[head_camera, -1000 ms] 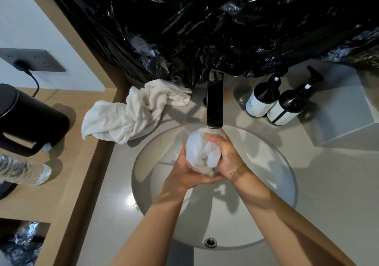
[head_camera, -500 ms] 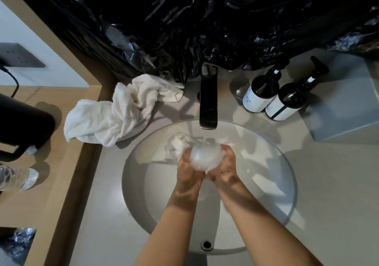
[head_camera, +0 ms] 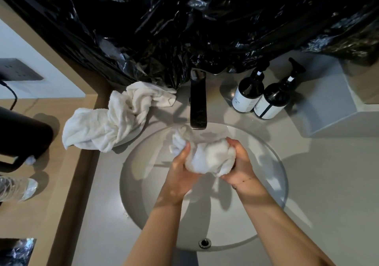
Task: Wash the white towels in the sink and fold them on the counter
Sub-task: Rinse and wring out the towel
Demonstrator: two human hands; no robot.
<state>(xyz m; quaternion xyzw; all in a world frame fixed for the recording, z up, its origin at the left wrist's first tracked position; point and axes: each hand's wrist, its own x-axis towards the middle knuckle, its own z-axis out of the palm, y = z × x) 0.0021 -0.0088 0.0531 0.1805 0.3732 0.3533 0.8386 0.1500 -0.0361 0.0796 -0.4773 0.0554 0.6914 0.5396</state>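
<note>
A wet white towel (head_camera: 207,157) is bunched into a ball over the round sink (head_camera: 272,175), just below the dark faucet (head_camera: 198,103). My left hand (head_camera: 181,171) grips the ball from the left and underneath. My right hand (head_camera: 239,163) grips it from the right, fingers curled over the top. A loose tail of the towel trails up to the left toward the spout. A second white towel (head_camera: 114,120) lies crumpled on the counter left of the faucet, partly over the sink's rim.
Two dark pump bottles (head_camera: 260,95) stand right of the faucet, with a grey box (head_camera: 336,105) beyond them. Black plastic sheeting (head_camera: 194,23) hangs over the back wall. On the wooden ledge at left sit a black kettle (head_camera: 22,136) and a clear water bottle (head_camera: 16,187).
The balled towel came down from right under the spout, and a tail of it has come loose. My hands have spread a little wider on the ball, which now looks bigger.
</note>
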